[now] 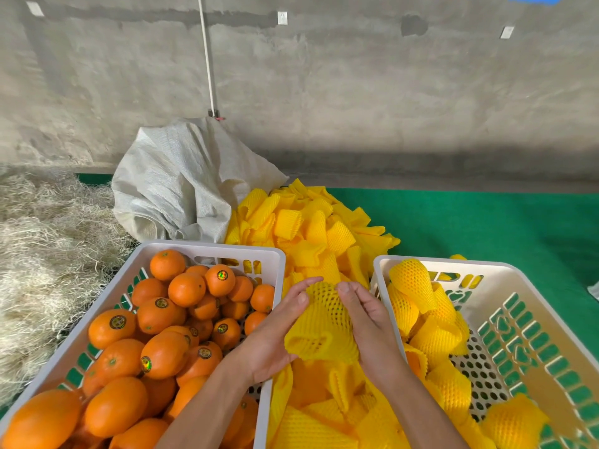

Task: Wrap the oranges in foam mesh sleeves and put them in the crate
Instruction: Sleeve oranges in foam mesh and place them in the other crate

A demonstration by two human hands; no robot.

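The left crate [207, 251] holds a deep heap of bare oranges [162, 319], so most of the work remains. Between the crates, over the loose sleeves [308, 234], the left hand [275, 335] and right hand [369, 325] both grip 1 sleeved orange [324, 315]. The right crate [534, 319] holds roughly 6 wrapped oranges [418, 306].

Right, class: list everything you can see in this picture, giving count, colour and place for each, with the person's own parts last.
Crates: two, white; left and right.
Oranges: many, orange; left crate.
Wrapped oranges: several, yellow; right crate.
Sleeves: heap, yellow; between the crates.
Sack: one, white; behind left crate.
Straw: pale; far left.
Mat: green; underneath.
Held sleeve: one, yellow; centre.
Left hand, right hand: fingers on that sleeve.
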